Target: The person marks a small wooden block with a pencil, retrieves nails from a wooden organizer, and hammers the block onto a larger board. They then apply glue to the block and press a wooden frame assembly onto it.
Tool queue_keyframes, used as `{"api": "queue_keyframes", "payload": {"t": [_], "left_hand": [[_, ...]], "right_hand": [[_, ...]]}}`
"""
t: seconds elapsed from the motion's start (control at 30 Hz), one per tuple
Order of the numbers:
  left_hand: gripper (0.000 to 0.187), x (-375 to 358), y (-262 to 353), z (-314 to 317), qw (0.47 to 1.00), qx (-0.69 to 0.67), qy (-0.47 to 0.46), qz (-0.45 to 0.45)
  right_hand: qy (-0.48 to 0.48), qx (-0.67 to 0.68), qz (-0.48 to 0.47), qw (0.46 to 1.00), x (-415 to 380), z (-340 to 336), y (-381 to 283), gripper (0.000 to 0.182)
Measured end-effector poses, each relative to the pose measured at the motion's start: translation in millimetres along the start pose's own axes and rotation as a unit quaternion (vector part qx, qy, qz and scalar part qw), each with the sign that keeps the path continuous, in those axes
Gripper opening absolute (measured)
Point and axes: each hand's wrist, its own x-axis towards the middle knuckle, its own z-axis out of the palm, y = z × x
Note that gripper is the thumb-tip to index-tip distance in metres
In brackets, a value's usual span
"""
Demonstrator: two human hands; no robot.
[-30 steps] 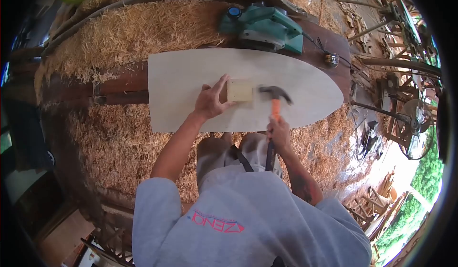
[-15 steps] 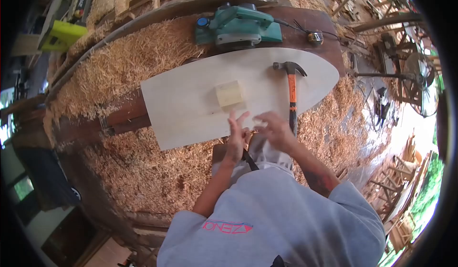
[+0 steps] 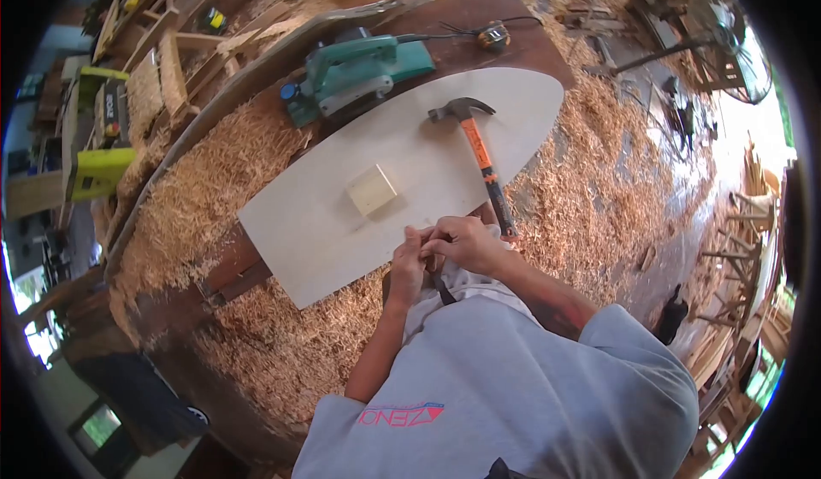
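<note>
My left hand (image 3: 407, 267) and my right hand (image 3: 466, 245) meet at the near edge of a pale, pointed board (image 3: 316, 222). Both have their fingers pinched together, the right fingertips against the left ones. Whatever lies between them is too small or hidden to make out. On the board, a small pale wooden block (image 3: 373, 190) sits beyond my left hand. A claw hammer (image 3: 477, 147) with an orange and black handle lies across the board, its grip end past the edge close to my right hand.
Behind the board, a green electric planer (image 3: 351, 73) rests on a dark wooden plank (image 3: 492, 8), with a round object (image 3: 493, 36) by its cord. Wood shavings (image 3: 205, 197) cover much of the surroundings. A standing fan (image 3: 723, 34) is at the far right, and a yellow-green machine (image 3: 101, 171) at the left.
My hands have come together; before, they were apart with fingers spread. The view has turned, so the board, hammer and planer appear shifted left and tilted.
</note>
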Motion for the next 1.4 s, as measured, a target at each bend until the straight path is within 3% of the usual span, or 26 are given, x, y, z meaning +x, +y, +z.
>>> {"api": "queue_keyframes", "payload": {"t": [0.1, 0.17, 0.23, 0.27, 0.3, 0.43, 0.5, 0.57, 0.63, 0.73, 0.8, 0.83, 0.9, 0.93, 0.97, 1.0, 1.03, 1.13, 1.2, 1.27, 1.33, 1.4], "left_hand": [[0.041, -1.4, -4.9, -8.0, 0.987, -0.094, 0.121, 0.048], [0.031, -2.4, -6.7, -18.8, 0.989, -0.058, 0.123, 0.055], [0.022, -2.7, -0.7, -21.5, 0.991, -0.023, 0.119, 0.060], [0.015, -5.6, 10.2, -15.2, 0.974, 0.159, 0.111, 0.120], [0.013, -7.9, 17.3, -11.0, 0.920, 0.334, 0.100, 0.176], [0.017, 0.0, 24.5, -16.9, 0.893, 0.400, 0.108, 0.177], [0.017, 11.7, 17.0, -32.3, 0.879, 0.390, 0.080, 0.262], [0.015, 20.0, 28.1, -40.9, 0.861, 0.433, 0.109, 0.243], [0.013, 40.9, 36.2, -52.5, 0.836, 0.463, 0.168, 0.243], [0.013, 80.5, 54.5, -71.9, 0.829, 0.445, 0.233, 0.246], [0.014, 99.1, 59.6, -79.5, 0.833, 0.431, 0.257, 0.231], [0.012, 108.4, 56.2, -85.0, 0.820, 0.441, 0.244, 0.272], [0.011, 115.6, 51.3, -86.8, 0.805, 0.451, 0.227, 0.311], [0.010, 116.7, 49.3, -85.9, 0.809, 0.449, 0.221, 0.309], [0.010, 118.1, 48.0, -85.5, 0.812, 0.447, 0.215, 0.307], [0.010, 119.4, 47.4, -86.1, 0.813, 0.448, 0.213, 0.306], [0.009, 119.5, 45.6, -88.2, 0.801, 0.457, 0.204, 0.329], [0.008, 119.1, 43.1, -91.6, 0.776, 0.477, 0.192, 0.364], [0.008, 120.8, 41.0, -94.5, 0.765, 0.489, 0.186, 0.375], [0.010, 123.9, 37.8, -98.0, 0.741, 0.500, 0.181, 0.410], [0.011, 127.4, 34.7, -97.7, 0.731, 0.501, 0.188, 0.423], [0.011, 120.1, 28.7, -100.0, 0.720, 0.509, 0.188, 0.433]], "right_hand": [[0.012, 0.039, 0.004, 0.999, 3.3, 2.8, -0.7, 0.018], [0.069, 0.050, 0.024, 0.996, 8.8, 1.9, 0.3, 0.023], [0.051, 0.017, 0.015, 0.998, 14.4, 0.7, 5.5, 0.023], [0.028, -0.017, 0.008, 0.999, 15.4, 0.6, 7.3, 0.024], [0.033, -0.017, 0.009, 0.999, 15.4, 2.1, 6.8, 0.024], [0.027, -0.001, 0.007, 1.000, 17.4, 7.8, 0.0, 0.024], [0.014, 0.017, 0.016, 1.000, 21.8, 9.8, 2.9, 0.023], [0.105, -0.039, 0.034, 0.993, 27.0, 5.6, 22.6, 0.030], [0.272, -0.278, 0.008, 0.921, 40.1, -14.8, 57.0, 0.048], [0.279, -0.353, 0.088, 0.889, 49.0, -35.5, 93.4, 0.055], [0.203, -0.254, 0.124, 0.937, 56.4, -43.7, 108.9, 0.048], [0.204, -0.256, 0.124, 0.937, 58.8, -49.3, 106.0, 0.048], [0.042, 0.010, 0.262, 0.964, 62.0, -59.5, 91.8, 0.039], [0.045, 0.010, 0.264, 0.963, 59.8, -54.4, 92.8, 0.039], [0.072, 0.242, 0.275, 0.928, 53.4, -44.4, 92.6, 0.033], [0.094, 0.461, 0.269, 0.840, 46.6, -32.7, 91.6, 0.028], [0.157, 0.519, 0.305, 0.783, 44.7, -29.4, 55.9, 0.019], [0.087, 0.574, 0.277, 0.765, 39.5, -15.7, 69.3, 0.016], [0.128, 0.517, 0.307, 0.789, 35.5, -10.5, 32.3, 0.021], [0.130, 0.332, 0.267, 0.895, 27.3, -11.8, 1.5, 0.027], [0.139, 0.326, 0.254, 0.900, 23.8, 8.6, -11.3, 0.035], [0.173, 0.363, 0.171, 0.899, 18.6, 37.6, -13.4, 0.040]]}}
